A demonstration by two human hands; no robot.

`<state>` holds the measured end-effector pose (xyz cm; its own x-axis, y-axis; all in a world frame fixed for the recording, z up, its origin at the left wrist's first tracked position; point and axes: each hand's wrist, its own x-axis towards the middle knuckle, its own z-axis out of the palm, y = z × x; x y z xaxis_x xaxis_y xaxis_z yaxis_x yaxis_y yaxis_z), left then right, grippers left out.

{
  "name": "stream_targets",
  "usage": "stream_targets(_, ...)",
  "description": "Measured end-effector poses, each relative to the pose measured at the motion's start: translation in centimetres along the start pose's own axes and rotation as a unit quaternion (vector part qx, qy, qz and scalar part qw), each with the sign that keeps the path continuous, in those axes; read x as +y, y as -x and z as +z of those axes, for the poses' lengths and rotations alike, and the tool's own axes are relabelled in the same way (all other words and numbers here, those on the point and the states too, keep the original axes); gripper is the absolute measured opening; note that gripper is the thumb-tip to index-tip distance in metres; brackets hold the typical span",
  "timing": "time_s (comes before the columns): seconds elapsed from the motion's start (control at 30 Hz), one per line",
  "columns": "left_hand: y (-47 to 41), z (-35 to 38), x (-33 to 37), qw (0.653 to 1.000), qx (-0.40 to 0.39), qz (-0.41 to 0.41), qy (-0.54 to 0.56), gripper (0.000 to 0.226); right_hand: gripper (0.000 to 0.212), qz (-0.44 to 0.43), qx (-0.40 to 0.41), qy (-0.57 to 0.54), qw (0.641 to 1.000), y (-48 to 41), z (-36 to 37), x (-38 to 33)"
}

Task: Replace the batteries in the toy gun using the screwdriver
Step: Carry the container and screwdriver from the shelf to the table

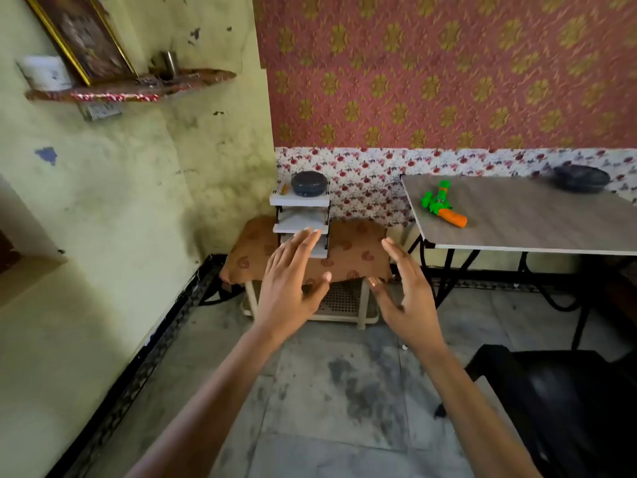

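While both arms reach forward over the floor, the left grip (289, 288) and the right grip (406, 298) are bare hands with fingers spread straight, palms turned toward each other, and neither holds anything. They hang in front of a cloth-covered stool (348, 260) in the corner of the room.

On that stool stands a small white tiered rack (299, 220). On its top tier sits a dark round tin (309, 183) with its lid on, so what is inside does not show. At the left edge of the same tier lies a thin orange thing (283, 189), too small to name. The left grip's fingertips (312, 232) overlap the rack's lower tiers from where I stand; whether they touch it I cannot tell.

The toy gun (443, 205), green with an orange handle, lies on the counter (537, 229) near its left edge, handle pointing toward the near edge. It is well apart from both grips, beyond and to the right of the right one. A dark, bowl-like thing (580, 178) sits by the counter's far edge toward the right, too blurred to see into.
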<state>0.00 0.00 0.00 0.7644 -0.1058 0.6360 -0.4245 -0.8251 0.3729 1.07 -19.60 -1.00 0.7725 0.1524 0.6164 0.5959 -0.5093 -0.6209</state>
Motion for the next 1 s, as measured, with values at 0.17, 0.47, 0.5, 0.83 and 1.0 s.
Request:
stream_targets(0.17, -3.0, 2.2, -5.6, 0.999, -0.022, -0.033, 0.02, 0.06, 0.055, 0.056, -0.004, 0.012, 0.998, -3.6, 5.0, 2.7)
stream_targets(0.47, -10.0, 7.4, -13.9, 0.997, -0.043, -0.053, 0.036, 0.058, 0.056, 0.099, -0.004, 0.002, 0.995, -12.1, 11.2, 8.3)
stream_targets(0.5, -10.8, 8.1, -14.6, 0.997, -0.043, -0.056, 0.038, 0.058, 0.056, 0.101, -0.006, 0.002, 0.995, -13.0, 11.7, 9.1)
stream_targets(0.83, -21.0, 17.1, -21.7, 0.991, -0.068, -0.114, 0.013, 0.061, 0.059, 0.121, -0.045, -0.007, 0.992, -23.6, 16.2, 20.7)
stream_targets(1.0, -26.5, 20.8, -23.9, 0.986, -0.059, -0.158, -0.011, 0.065, 0.059, 0.106, -0.082, 0.023, 0.991, -29.7, 17.3, 25.9)
